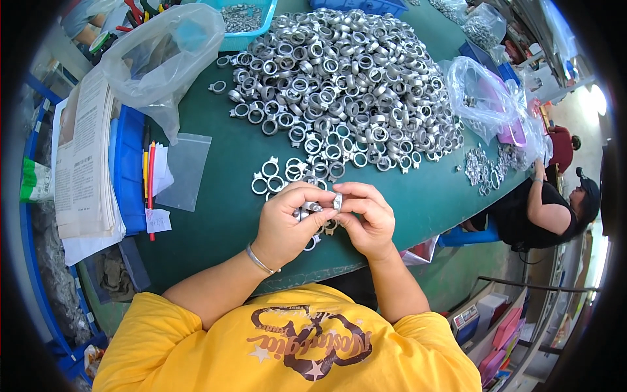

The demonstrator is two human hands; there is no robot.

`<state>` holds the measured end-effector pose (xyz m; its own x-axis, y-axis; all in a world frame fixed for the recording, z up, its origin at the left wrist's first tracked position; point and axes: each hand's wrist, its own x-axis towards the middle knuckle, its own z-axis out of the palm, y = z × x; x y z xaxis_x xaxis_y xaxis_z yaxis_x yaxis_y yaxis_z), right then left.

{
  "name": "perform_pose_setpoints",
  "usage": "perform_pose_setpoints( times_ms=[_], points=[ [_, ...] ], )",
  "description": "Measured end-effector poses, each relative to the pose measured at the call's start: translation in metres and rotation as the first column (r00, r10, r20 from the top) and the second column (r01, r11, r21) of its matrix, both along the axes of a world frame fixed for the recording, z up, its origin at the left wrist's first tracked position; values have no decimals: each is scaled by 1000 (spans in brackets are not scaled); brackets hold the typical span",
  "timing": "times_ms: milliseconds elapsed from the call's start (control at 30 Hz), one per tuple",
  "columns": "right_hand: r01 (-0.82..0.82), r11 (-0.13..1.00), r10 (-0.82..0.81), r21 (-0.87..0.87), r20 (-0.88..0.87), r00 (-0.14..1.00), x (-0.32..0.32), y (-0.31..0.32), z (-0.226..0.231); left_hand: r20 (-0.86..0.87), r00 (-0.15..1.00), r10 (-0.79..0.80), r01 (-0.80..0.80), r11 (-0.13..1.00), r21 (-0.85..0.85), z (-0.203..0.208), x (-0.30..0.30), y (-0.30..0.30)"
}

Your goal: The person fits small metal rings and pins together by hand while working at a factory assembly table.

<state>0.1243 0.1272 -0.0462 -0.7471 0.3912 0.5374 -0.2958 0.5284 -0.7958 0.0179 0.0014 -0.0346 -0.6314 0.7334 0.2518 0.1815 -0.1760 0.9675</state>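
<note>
Head view: my right grip (371, 223) is pinched on one metal ring (337, 201), thumb below and fingertips above, just beside my left thumb. My left grip (277, 225) is curled on a few small metal pieces (308, 208); how many, I can't tell, since my fingers hide part of them. Both hands are over the near part of the surface (215, 255), in front of a big heap of rings (353, 78).

I judge this ring to be light for metal, quite stiff, and hard to damage with finger pressure. Its smooth outer band could slip if my fingers were oily, so I'd take it across the band's width, thumb opposite fingertips, or by a lug where one sticks out.

The heaped rings are dull silver-grey round bands with open centres, many with a small knob on the rim; their finish looks matt. Loose rings (270, 168) lie just beyond my left fingers. The surface is smooth dark green, scuffed pale along its near edge. To the left lie a flat, clear plastic pouch (186, 173), a crumpled translucent bag (147, 81) and a rigid blue bin (132, 196).
</note>
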Motion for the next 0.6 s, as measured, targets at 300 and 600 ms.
perform_pose_setpoints(
  times_ms=[300, 600],
  points=[
    [9, 997, -9, 82, -7, 1000, -3, 1, -1, -31, 999, -17, 16, 1000, -26, 1, 0, -1],
    [25, 986, -35, -166, -59, 998, -2, -6, -7, -115, 993, 38, -37, 999, 13, 2, 1, 2]
  ],
)
